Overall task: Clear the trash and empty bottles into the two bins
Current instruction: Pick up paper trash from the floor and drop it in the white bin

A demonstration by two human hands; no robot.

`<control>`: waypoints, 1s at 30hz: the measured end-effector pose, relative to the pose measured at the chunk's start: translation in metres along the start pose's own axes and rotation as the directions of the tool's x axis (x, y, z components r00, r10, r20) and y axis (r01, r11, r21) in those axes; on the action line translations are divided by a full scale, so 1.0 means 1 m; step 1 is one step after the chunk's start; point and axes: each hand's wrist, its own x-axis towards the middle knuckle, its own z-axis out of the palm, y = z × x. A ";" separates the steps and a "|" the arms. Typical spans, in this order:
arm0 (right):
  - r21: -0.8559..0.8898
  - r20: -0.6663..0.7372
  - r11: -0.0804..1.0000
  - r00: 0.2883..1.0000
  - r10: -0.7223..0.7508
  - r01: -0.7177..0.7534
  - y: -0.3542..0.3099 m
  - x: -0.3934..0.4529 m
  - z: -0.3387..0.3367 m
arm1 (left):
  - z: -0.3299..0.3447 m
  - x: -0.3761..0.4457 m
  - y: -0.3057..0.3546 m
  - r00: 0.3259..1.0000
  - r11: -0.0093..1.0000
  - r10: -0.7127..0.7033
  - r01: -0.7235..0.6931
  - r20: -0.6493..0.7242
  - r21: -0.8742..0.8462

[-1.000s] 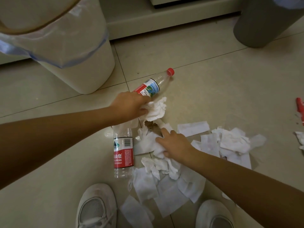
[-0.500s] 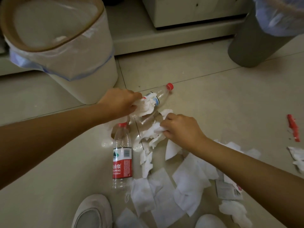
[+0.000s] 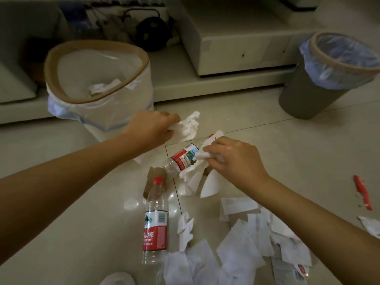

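My left hand point(image 3: 153, 126) is shut on a wad of white tissue point(image 3: 188, 127), lifted just right of the white bin point(image 3: 96, 93). That bin has a tan rim, a clear liner and crumpled paper inside. My right hand point(image 3: 232, 159) grips more tissue point(image 3: 202, 155) and pulls up paper pieces above a lying bottle point(image 3: 181, 161) with a red label. A second clear bottle point(image 3: 155, 223) with a red cap lies nearer me. Several white paper scraps point(image 3: 242, 243) cover the floor at lower right. The grey bin point(image 3: 320, 79) stands at far right.
A red wrapper point(image 3: 363, 192) and another scrap lie at the right edge. A torn brown cardboard piece point(image 3: 153, 177) lies by the near bottle's cap. A low white shelf unit point(image 3: 236, 44) runs behind both bins. My shoe tip point(image 3: 117, 278) shows at the bottom.
Both hands have risen with tissue in them, the left one moving toward the white bin. The view has tilted up, so both bin openings now show.
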 end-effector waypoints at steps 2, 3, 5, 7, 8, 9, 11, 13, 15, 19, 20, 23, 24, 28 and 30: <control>0.014 -0.061 1.000 0.998 -0.015 0.016 -0.004 0.009 -0.008 | -0.007 0.002 -0.004 1.000 1.000 -0.007 0.007 -0.014 -0.006; 0.014 -0.085 1.000 0.996 -0.025 0.026 -0.006 0.014 -0.011 | -0.011 0.003 -0.006 1.000 1.000 -0.006 0.006 -0.026 -0.002; -0.004 -0.122 0.999 0.992 -0.040 0.040 -0.011 0.024 -0.019 | -0.020 0.004 -0.011 0.998 1.000 0.006 -0.004 -0.069 0.021; -0.036 -0.162 0.998 0.986 -0.048 0.043 -0.016 0.035 -0.026 | -0.031 0.005 -0.016 0.992 0.998 0.033 -0.025 -0.121 0.066; -0.051 -0.187 0.998 0.981 -0.053 0.044 -0.018 0.041 -0.029 | -0.037 0.006 -0.020 0.988 0.996 0.052 -0.040 -0.149 0.085; -0.062 -0.212 0.997 0.975 -0.059 0.046 -0.021 0.047 -0.032 | -0.042 0.007 -0.025 0.981 0.994 0.070 -0.054 -0.182 0.095; -0.069 -0.250 0.996 0.966 -0.070 0.054 -0.025 0.057 -0.038 | -0.050 0.008 -0.036 0.968 0.990 0.106 -0.081 -0.227 0.119; -0.068 -0.284 0.996 0.956 -0.077 0.060 -0.030 0.069 -0.044 | -0.057 0.009 -0.047 0.960 0.980 0.147 -0.110 -0.239 0.163; -0.077 -0.311 0.995 0.946 -0.089 0.069 -0.036 0.083 -0.050 | -0.065 0.010 -0.056 0.948 0.970 0.176 -0.121 -0.264 0.213; -0.083 -0.387 0.991 0.913 -0.129 0.105 -0.053 0.114 -0.064 | -0.077 0.017 -0.080 0.921 0.959 0.144 -0.040 -0.362 0.279; -0.077 -0.404 0.990 0.904 -0.140 0.119 -0.057 0.123 -0.067 | -0.080 0.019 -0.087 0.911 0.956 0.136 -0.018 -0.388 0.293; -0.057 -0.446 0.984 0.877 -0.177 0.169 -0.072 0.148 -0.073 | -0.084 0.017 -0.109 0.896 0.953 0.109 0.029 -0.431 0.300; -0.057 -0.453 0.981 0.871 -0.191 0.186 -0.077 0.157 -0.073 | -0.083 0.016 -0.117 0.896 0.951 0.091 0.052 -0.435 0.306; -0.072 -0.483 0.975 0.847 -0.220 0.212 -0.097 0.187 -0.068 | -0.071 0.008 -0.146 0.912 0.949 -0.004 0.132 -0.409 0.285; -0.083 -0.477 0.972 0.847 -0.234 0.222 -0.105 0.201 -0.064 | -0.063 0.005 -0.156 0.937 0.946 -0.068 0.169 -0.343 0.276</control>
